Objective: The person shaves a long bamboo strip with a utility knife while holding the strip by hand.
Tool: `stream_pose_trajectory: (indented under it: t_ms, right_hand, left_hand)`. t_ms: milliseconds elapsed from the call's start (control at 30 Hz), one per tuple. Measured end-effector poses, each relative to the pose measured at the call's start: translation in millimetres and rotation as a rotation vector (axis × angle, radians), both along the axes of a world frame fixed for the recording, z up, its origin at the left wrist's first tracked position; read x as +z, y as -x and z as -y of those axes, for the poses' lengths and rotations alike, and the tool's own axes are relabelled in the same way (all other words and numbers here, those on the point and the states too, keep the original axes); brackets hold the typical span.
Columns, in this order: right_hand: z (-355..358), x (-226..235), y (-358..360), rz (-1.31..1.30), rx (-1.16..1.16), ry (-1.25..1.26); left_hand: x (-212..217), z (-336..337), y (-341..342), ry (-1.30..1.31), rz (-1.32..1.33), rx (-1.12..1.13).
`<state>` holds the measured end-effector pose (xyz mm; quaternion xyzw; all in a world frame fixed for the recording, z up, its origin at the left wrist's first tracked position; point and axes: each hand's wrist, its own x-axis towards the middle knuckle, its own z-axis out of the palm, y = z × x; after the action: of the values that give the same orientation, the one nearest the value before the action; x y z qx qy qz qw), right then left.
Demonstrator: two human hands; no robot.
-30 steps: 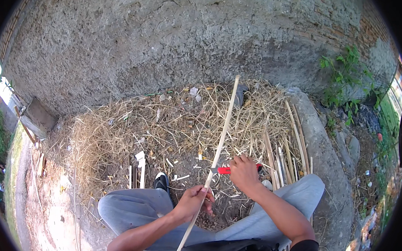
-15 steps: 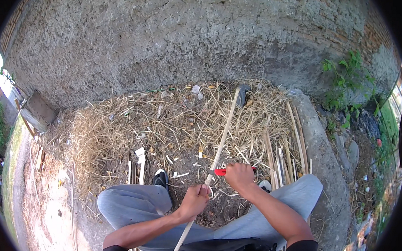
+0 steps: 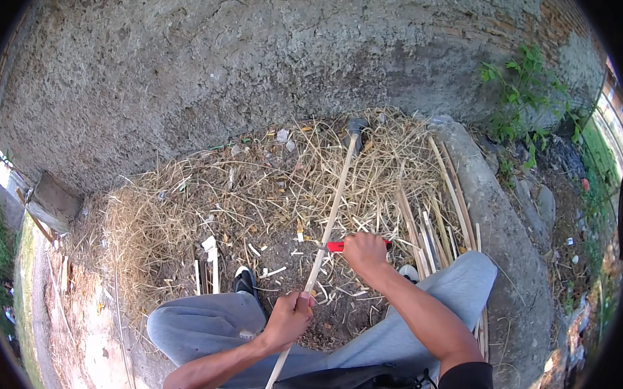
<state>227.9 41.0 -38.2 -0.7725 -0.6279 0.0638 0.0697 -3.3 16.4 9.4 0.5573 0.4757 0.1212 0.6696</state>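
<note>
A long, pale wooden strip (image 3: 336, 203) runs slantwise from near my lap up toward the wall. My left hand (image 3: 289, 321) is closed round its lower part, thumb on top. Farther up, my right hand (image 3: 366, 255) grips a red-handled knife (image 3: 335, 246), whose short blade lies at the strip's edge. Most of the handle is hidden in my fist. At its far end, the strip meets a dark grey object (image 3: 357, 125) by the wall, its kind unclear.
Straw and pale shavings (image 3: 268, 206) litter the ground between my legs and a rough wall (image 3: 262, 65). More wooden strips (image 3: 429, 236) lie by my right knee, and a few (image 3: 207, 277) by my left shoe (image 3: 246, 280). A concrete edge (image 3: 490, 204) curves along the right.
The view has shifted a little, moving the scene slightly left and up. My right hand and the knife sit slightly farther up the picture, still against the strip. Both grips are unchanged.
</note>
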Motion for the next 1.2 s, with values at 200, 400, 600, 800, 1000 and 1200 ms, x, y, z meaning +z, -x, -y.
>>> stream_pose_trajectory:
  t_ms: [200, 400, 600, 800, 1000, 1200]
  right_hand:
    - [-4.0, 6.1, -82.8, 0.043, -0.318, -0.124]
    - [17.7, 40.5, -34.7, -0.130, -0.255, -0.141]
    - [34.4, 44.1, 28.3, -0.215, 0.003, -0.015]
    - [33.6, 46.0, 33.5, -0.158, 0.101, 0.023]
    - [28.0, 36.5, 31.6, -0.130, 0.091, 0.017]
    - [21.1, 8.9, 23.5, -0.077, 0.086, -0.078]
  left_hand:
    - [9.1, 13.0, 15.1, -0.040, -0.082, -0.153]
    - [9.9, -16.3, 14.9, -0.013, -0.058, 0.005]
    - [-6.0, -17.0, -3.1, -0.188, 0.021, 0.046]
    - [-13.8, -21.9, -12.5, -0.335, 0.000, 0.006]
    - [-16.8, -20.8, -20.1, -0.404, -0.009, 0.029]
    - [-8.2, -19.8, -26.1, -0.595, -0.183, -0.029]
